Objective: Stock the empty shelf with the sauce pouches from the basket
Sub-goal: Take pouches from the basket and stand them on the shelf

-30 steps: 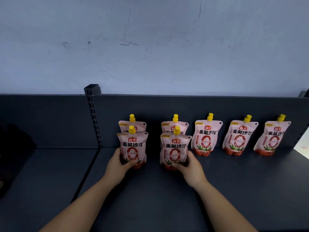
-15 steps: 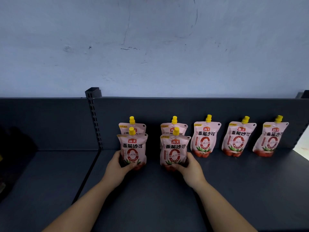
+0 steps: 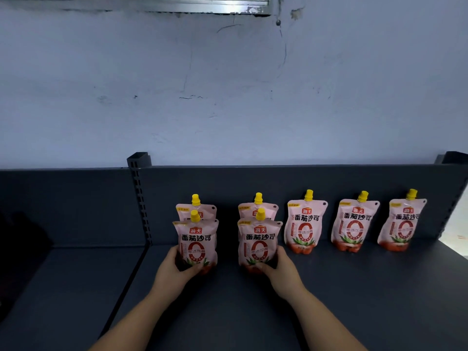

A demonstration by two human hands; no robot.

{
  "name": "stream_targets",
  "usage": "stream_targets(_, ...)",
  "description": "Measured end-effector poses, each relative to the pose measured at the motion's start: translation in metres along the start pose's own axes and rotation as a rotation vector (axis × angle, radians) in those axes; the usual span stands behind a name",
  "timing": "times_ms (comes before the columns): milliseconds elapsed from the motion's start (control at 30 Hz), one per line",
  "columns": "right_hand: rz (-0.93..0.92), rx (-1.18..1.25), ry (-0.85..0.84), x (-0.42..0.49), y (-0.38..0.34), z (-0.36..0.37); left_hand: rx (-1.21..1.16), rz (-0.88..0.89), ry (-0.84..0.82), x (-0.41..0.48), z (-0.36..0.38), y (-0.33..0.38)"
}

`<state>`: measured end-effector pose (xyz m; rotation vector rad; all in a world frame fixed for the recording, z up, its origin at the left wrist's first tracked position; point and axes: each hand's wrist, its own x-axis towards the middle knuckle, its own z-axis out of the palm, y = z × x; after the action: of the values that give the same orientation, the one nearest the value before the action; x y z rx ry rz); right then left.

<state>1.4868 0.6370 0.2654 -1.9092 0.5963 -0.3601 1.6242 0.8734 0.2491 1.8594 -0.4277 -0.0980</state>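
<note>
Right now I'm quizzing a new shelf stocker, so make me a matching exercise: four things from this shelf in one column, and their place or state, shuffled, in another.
Column one
1. left hand
2. right hand
3. far-right pouch
4. slotted upright

Column two
A. stands untouched at the back panel
B. holds the leftmost front pouch at its base
C. rises left of every pouch
D. holds the second front pouch at its base

Pairs: 1-B, 2-D, 3-A, 4-C
</note>
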Motion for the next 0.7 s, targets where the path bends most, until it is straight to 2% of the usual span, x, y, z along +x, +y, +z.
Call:
stream_targets(167,0.029,-0.015,0.020,-0.004,-0.005,0.001,-0.020,-0.002,0.009,-0.002,0.000,0.003)
stream_targets(500,0.098,0.047,0.025,-0.007,-0.002,-0.011,-0.205,-0.095,0.040,-0.011,-0.018,0.001)
stream_targets(633,0.230,0.055,0.204,-0.005,-0.002,-0.024,-0.192,-0.114,0.032,-0.016,-0.026,0.006)
stream_targets(700,0.268,-0.019,0.242,-0.010,-0.001,-0.025,-0.165,-0.128,0.053,-0.027,-0.039,0.005)
